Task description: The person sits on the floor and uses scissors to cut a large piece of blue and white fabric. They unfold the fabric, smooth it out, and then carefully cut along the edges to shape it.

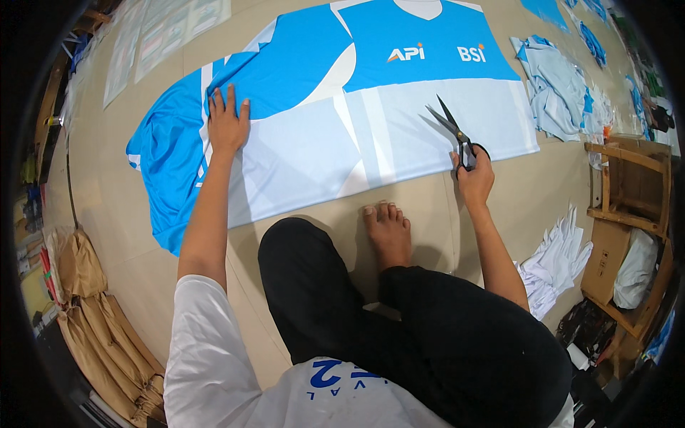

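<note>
Blue and white printed fabric [300,157] lies spread on the tiled floor in front of me, with shirt-shaped panels printed on it. My left hand [227,127] rests flat on its left part, fingers spread over the blue edge. Left of that hand the fabric is bunched into folds [171,153]. In my right hand [474,175] is a pair of black-handled scissors [459,134], fingers wrapped around the handles. The scissor blades are slightly apart and point away from me, above the pale lower part of the fabric.
My bare foot [389,232] stands just below the fabric's near edge. Crumpled blue and white cloth [553,85] lies at the far right, white scraps [556,260] nearer. A wooden frame [631,167] with a cardboard box [605,264] stands right. Brown wrapped bundles [107,342] lie at left, patterned sheets [160,39] far left.
</note>
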`<action>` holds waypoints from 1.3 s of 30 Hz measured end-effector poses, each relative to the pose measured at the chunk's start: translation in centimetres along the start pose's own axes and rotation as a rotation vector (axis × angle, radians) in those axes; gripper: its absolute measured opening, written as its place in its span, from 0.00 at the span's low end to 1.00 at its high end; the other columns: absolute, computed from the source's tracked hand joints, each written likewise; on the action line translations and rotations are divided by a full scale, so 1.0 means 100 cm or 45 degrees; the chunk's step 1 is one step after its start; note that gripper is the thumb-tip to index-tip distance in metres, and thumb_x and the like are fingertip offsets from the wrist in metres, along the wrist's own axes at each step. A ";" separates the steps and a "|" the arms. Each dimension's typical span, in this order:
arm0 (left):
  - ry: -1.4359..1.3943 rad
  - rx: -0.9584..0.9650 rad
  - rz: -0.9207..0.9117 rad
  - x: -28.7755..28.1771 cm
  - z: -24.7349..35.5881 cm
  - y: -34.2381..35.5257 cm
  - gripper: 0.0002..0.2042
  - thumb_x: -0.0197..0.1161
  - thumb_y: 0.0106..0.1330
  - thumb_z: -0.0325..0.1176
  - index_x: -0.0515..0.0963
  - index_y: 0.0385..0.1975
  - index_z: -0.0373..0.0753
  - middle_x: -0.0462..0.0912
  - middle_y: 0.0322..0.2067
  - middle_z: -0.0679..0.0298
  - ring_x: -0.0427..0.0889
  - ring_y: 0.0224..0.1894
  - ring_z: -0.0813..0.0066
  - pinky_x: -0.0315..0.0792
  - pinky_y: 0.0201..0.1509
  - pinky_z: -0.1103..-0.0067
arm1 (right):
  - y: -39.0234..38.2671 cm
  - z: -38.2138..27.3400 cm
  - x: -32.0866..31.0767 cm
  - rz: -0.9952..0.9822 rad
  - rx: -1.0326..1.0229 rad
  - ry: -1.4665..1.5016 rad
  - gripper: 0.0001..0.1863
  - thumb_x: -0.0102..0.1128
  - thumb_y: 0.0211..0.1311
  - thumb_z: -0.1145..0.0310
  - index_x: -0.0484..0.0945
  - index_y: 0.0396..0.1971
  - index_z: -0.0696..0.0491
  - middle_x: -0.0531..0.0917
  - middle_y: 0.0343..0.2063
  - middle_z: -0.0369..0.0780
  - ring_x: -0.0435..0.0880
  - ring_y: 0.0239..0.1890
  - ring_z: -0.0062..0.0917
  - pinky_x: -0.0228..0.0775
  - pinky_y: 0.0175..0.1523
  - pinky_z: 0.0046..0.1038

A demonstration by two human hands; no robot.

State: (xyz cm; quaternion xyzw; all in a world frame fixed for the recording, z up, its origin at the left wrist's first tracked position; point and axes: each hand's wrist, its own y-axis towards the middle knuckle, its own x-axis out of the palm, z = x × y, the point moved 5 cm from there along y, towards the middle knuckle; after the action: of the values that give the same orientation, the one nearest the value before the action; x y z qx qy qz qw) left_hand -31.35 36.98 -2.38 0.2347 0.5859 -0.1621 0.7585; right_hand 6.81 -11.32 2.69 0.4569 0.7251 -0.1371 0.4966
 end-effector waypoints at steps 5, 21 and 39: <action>0.272 -0.103 0.033 0.004 -0.001 0.011 0.37 0.50 0.80 0.58 0.62 0.81 0.40 0.56 0.81 0.40 0.52 0.82 0.32 0.51 0.81 0.43 | -0.001 0.006 -0.005 0.035 -0.002 0.005 0.29 0.82 0.61 0.56 0.83 0.50 0.63 0.88 0.45 0.48 0.85 0.43 0.43 0.78 0.49 0.40; -0.018 0.449 -0.124 0.042 0.181 0.051 0.32 0.43 0.84 0.58 0.57 0.84 0.54 0.51 0.84 0.53 0.44 0.86 0.44 0.40 0.86 0.47 | -0.011 0.010 0.001 0.049 -0.036 0.058 0.28 0.82 0.60 0.58 0.83 0.51 0.62 0.87 0.48 0.49 0.86 0.51 0.46 0.78 0.55 0.42; -0.421 -0.453 -0.024 -0.113 -0.046 -0.300 0.32 0.56 0.82 0.42 0.62 0.77 0.25 0.60 0.78 0.34 0.56 0.81 0.36 0.48 0.85 0.54 | -0.123 -0.045 -0.024 -0.214 0.324 0.544 0.29 0.80 0.61 0.49 0.78 0.18 0.59 0.77 0.13 0.45 0.72 0.18 0.28 0.69 0.28 0.39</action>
State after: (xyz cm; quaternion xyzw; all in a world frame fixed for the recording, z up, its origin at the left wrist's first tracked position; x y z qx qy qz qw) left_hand -53.66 14.10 2.60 0.0623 0.4755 -0.0999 0.8718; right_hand -5.48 -16.34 3.73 0.4723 0.8259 -0.1685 0.2575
